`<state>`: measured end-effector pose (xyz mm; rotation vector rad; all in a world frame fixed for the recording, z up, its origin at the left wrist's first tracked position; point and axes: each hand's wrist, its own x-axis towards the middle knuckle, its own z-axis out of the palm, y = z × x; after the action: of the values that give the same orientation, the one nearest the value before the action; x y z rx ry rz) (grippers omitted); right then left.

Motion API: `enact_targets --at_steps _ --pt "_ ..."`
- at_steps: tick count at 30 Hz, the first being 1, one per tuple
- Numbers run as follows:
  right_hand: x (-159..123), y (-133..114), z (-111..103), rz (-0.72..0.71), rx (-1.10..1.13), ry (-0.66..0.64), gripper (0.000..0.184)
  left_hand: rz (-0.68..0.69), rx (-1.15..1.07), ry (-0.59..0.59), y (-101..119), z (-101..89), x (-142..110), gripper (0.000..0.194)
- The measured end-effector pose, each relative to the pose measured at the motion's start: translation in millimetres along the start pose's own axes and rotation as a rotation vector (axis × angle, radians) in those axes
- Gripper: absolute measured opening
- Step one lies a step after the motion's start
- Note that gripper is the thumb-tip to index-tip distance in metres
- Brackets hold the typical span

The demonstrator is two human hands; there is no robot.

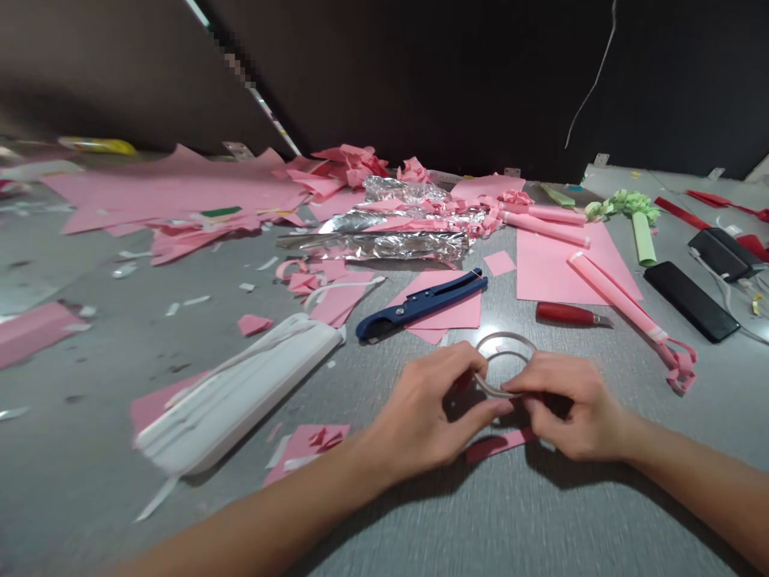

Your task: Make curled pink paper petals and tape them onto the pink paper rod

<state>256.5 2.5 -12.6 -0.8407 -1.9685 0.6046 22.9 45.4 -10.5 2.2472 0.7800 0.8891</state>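
Note:
Both hands hold a thin, pale ring, which looks like a narrow roll of tape (508, 336), tilted just above the table. My left hand (429, 401) grips its left side, with the fingertips curled onto the rim and the thumb stretched under it. At the front right of the rim, my right hand (580, 401) pinches with thumb and fingers. Under the hands lies a pink paper strip (496, 445). Just beyond are a utility knife with a dark blue handle (424, 302) and a small red-handled knife (565, 314).
A white power-strip-like block (246, 393) lies at the left. Pink paper sheets (180, 180), crinkled silver foil (384, 244) and rolled pink tubes (618, 296) spread across the back. On the right are a black phone (690, 300), cables and a green paper tube (642, 239). A dark panel (432, 80) rises behind.

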Motion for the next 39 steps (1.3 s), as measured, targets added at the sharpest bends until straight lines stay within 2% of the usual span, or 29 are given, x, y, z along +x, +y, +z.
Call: enact_targets --at_steps 2,5,9,15,20,25,36,39 --pt "-0.2 -2.1 0.1 -0.041 0.005 -0.021 0.032 -0.108 -0.043 0.002 0.5 -2.4 0.2 0.031" --pt "0.2 -4.5 -2.5 -0.009 0.036 -0.045 0.031 -0.244 -0.150 -0.042 -0.7 -5.4 1.8 0.040" --pt "1.0 -5.1 -7.0 0.061 0.121 -0.079 0.025 -0.307 -0.310 -0.088 -1.8 -7.9 4.6 0.043" --pt "0.2 -4.4 -7.4 0.046 0.152 -0.075 0.023 -0.278 -0.366 -0.068 -0.6 -10.1 6.2 0.041" --pt "0.0 -4.1 -7.0 0.056 0.111 -0.079 0.014 -0.218 -0.222 -0.058 0.8 -7.5 2.1 0.035" --pt "-0.6 -3.3 -5.9 0.045 0.081 -0.067 0.013 -0.142 -0.106 -0.029 3.2 -5.7 1.2 0.030" --pt "0.4 -5.0 -7.3 0.028 0.060 -0.088 0.023 -0.200 -0.131 -0.010 3.7 -2.7 4.3 0.034" --pt "0.6 -5.8 -7.7 0.039 0.052 -0.102 0.017 -0.196 -0.126 -0.003 3.4 -2.8 5.2 0.034"
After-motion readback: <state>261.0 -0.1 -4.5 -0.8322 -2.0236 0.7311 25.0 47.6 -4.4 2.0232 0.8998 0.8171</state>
